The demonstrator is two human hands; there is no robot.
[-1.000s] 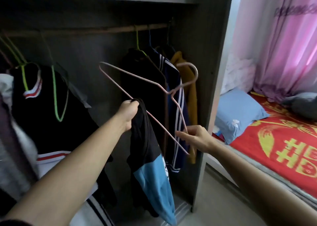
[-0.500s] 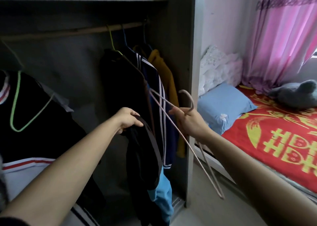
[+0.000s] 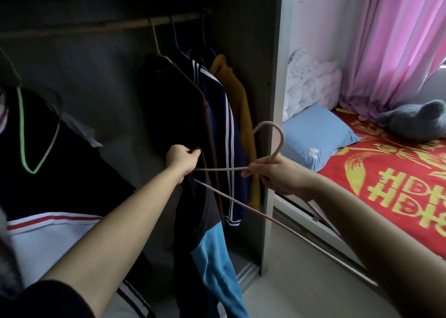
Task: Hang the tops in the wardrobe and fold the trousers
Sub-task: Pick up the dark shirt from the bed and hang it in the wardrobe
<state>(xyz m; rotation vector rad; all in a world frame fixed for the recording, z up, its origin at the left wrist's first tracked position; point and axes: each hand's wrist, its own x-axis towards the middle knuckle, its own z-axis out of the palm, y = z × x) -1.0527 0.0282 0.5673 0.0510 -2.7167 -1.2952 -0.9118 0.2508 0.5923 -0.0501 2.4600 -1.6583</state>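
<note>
Head view: left hand at centre, fingers curled tight round top edge of black-and-blue top, which hangs toward 6 o'clock before wardrobe. Right hand at its 3 o'clock, fingers wrapped round neck of pink hanger, hook up. Navy striped jacket on rail at 12 o'clock.

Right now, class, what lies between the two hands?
Head view: a wire of the pink hanger runs between left hand and right hand, crossing the striped navy jacket.
</note>
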